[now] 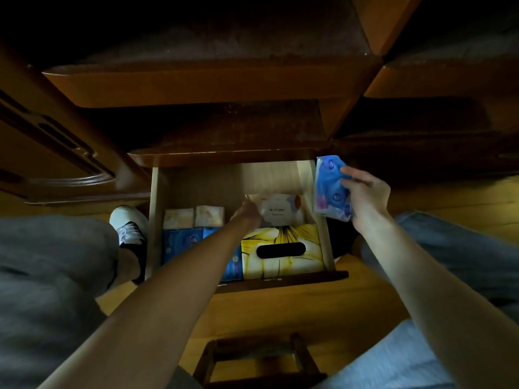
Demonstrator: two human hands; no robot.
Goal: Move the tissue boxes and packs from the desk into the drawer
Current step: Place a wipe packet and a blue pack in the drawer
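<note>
Blue pack (331,189) in right hand (368,197), seemingly.

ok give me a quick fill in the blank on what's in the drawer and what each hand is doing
1. The right hand holds a ____ plastic tissue pack beside the open wooden drawer.
2. The yellow tissue box lies at the drawer's front ____ corner.
3. The left hand touches a ____ tissue pack inside the drawer.

Missing words: blue; right; white
</note>
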